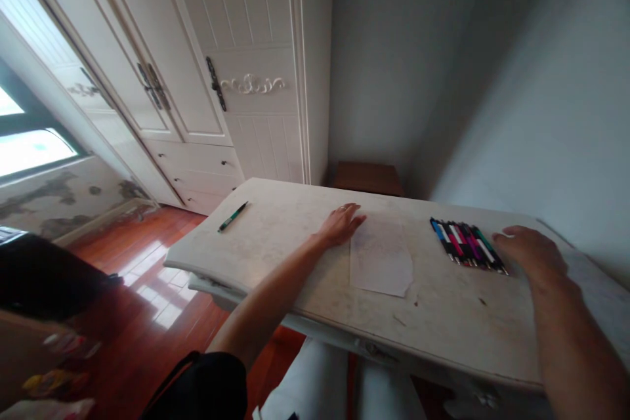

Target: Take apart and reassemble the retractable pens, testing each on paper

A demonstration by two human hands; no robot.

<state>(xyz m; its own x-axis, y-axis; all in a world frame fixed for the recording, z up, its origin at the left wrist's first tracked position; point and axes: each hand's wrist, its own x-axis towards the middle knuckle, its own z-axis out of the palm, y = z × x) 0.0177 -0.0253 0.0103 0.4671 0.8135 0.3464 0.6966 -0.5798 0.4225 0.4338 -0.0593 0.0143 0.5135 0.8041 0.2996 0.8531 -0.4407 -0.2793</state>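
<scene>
My left hand point(340, 224) lies on the white tabletop with its fingers stretched out, by the upper left edge of a sheet of paper point(381, 259). A ring shows on one finger. Over on the right, my right hand point(534, 249) is beside a row of pens point(465, 244), near the one at the right end. Its fingers are loosely bent and apart, and nothing shows in them. The pens lie side by side, with blue, white, pink, purple, green and black parts. Far to the left, a single green and black pen point(233, 216) lies by itself.
The table point(275, 210) has a worn white top and stands by a grey wall point(541, 111). White wardrobes point(256, 33) rise behind it, with a brown wooden piece point(369, 177) in the corner. A black object point(44, 275) is at the left, above the reddish floor.
</scene>
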